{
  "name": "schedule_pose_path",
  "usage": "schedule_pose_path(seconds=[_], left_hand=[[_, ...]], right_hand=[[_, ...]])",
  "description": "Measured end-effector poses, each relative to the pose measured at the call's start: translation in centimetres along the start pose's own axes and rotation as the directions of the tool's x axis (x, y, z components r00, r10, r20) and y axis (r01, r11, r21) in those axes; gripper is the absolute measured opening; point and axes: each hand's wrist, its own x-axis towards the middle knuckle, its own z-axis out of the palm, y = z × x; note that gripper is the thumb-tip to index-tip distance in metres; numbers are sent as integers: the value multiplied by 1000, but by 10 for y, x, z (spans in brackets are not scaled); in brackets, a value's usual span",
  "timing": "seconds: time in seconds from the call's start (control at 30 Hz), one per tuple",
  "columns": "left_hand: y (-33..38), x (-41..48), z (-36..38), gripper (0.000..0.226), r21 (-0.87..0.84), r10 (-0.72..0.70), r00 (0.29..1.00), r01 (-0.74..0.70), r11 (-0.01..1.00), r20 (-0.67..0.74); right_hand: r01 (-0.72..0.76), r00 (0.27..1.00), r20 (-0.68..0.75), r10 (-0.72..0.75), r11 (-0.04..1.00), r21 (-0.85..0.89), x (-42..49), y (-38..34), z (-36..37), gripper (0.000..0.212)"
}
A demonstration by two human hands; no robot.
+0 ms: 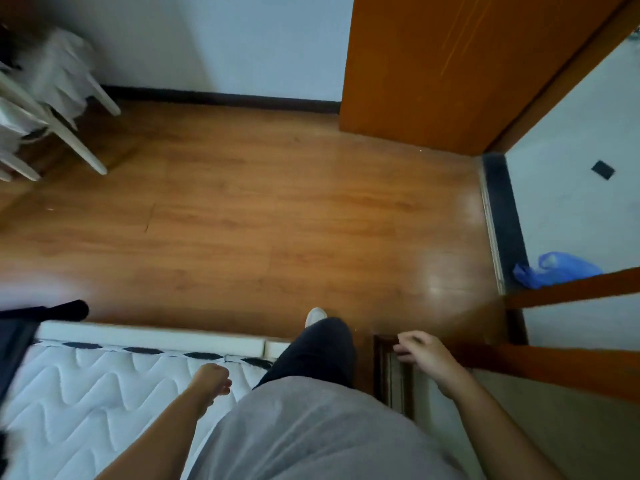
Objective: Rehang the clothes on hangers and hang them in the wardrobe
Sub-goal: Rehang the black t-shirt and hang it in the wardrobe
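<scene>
I look down at a wooden floor beside a bed. My left hand (212, 378) hangs over the white quilted mattress (86, 393), fingers curled loosely, holding nothing. My right hand (420, 351) is low at the right with fingers bent and apart, above a dark wooden edge (389, 368), holding nothing. A dark garment (20, 337) lies on the mattress's left corner, partly cut off by the frame. White clothes (52, 71) hang blurred on a white rack (69, 133) at the top left. No hanger and no wardrobe interior are visible.
An orange wooden door (433, 71) stands open at the top right beside a doorway with a dark threshold (502, 216). A blue plastic bag (557, 270) lies on the pale floor beyond. My dark-trousered leg and white shoe (316, 317) step forward on the floor.
</scene>
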Motion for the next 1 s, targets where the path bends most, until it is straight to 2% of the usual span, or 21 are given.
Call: schedule_pose_path(seconds=[0.1, 0.17, 0.33, 0.43, 0.5, 0.63, 0.73, 0.83, 1.0], left_hand=[[48, 19, -6, 25, -36, -11, 1000, 11, 999, -13], [85, 26, -14, 21, -80, -10, 1000, 9, 997, -15], [174, 38, -31, 22, -111, 129, 991, -133, 985, -46], [210, 40, -35, 21, -116, 163, 985, -168, 979, -47], [224, 44, -37, 23, -150, 163, 985, -169, 974, -48], [238, 50, -41, 28, -246, 144, 988, -152, 957, -49], [238, 47, -44, 27, -271, 114, 990, -133, 953, -86], [236, 47, -47, 27, -318, 60, 986, -107, 942, -153], [252, 43, -53, 27, -464, -104, 964, -21, 886, -243]], right_hand=[[7, 1000, -3, -7, 999, -34, 37, -49, -5, 31], [-1, 1000, 6, 1, 996, -90, 56, -76, -10, 31], [-8, 1000, 6, 9, 987, -158, 93, -136, -33, 26], [-30, 1000, -3, 30, 988, -149, 113, -158, -44, 21], [-38, 999, -25, 34, 978, -206, 127, -166, -48, 17], [-12, 1000, -19, 4, 895, -446, 160, -187, -51, 14], [27, 1000, 13, -24, 897, -442, 180, -222, -48, 21], [15, 998, 64, 14, 900, -435, 200, -263, -46, 29], [42, 981, 175, 84, 788, -615, 242, -331, -55, 32]])
